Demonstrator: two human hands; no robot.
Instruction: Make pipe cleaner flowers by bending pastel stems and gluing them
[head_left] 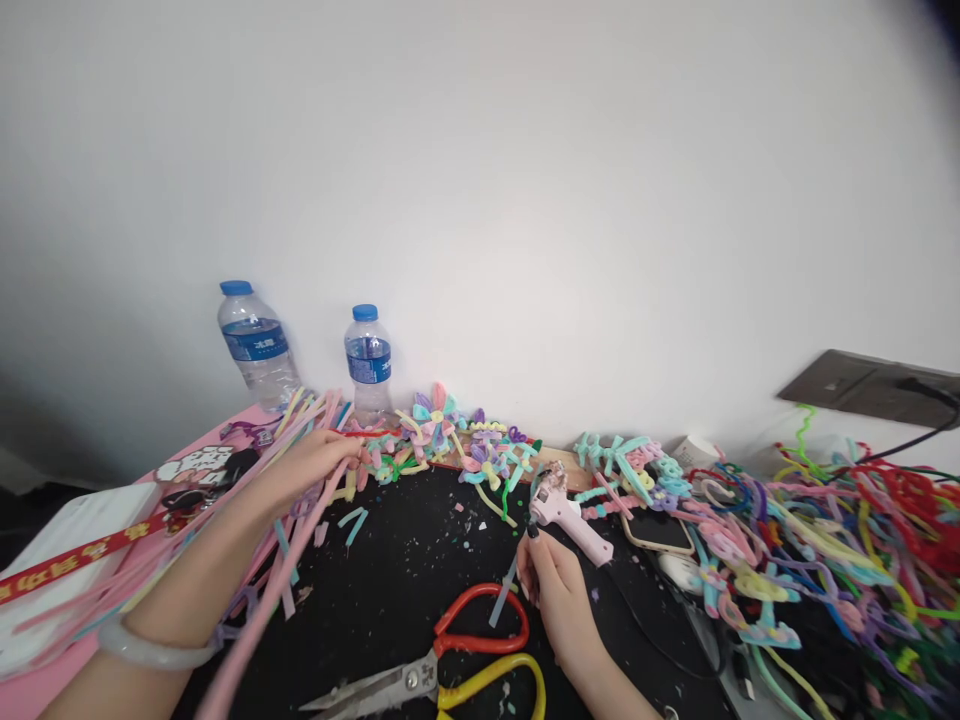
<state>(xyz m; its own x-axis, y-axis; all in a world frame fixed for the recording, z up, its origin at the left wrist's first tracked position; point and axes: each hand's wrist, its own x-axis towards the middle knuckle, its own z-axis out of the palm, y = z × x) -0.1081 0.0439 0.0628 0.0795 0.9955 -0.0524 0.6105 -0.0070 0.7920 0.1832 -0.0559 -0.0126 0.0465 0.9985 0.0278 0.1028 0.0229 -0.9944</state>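
My left hand (334,458) reaches over the left side of the black work surface. Its fingers are closed on a pink pipe cleaner (294,560), whose near end rises blurred toward me. My right hand (556,590) rests with curled fingers beside a pink hot glue gun (574,522). A translucent glue stick (501,597) meets these fingertips; whether they grip it I cannot tell. Below lie scissors (412,680) with one red and one yellow handle. Several finished pipe-cleaner flowers (433,418) stand along the back, close to my left hand.
Two water bottles (255,345) with blue caps stand against the wall. Tangled colourful pipe cleaners (847,540) pile up at the right, near a phone (658,531). A dark socket plate (862,385) with a plugged cable is on the wall. A white box (67,540) lies far left.
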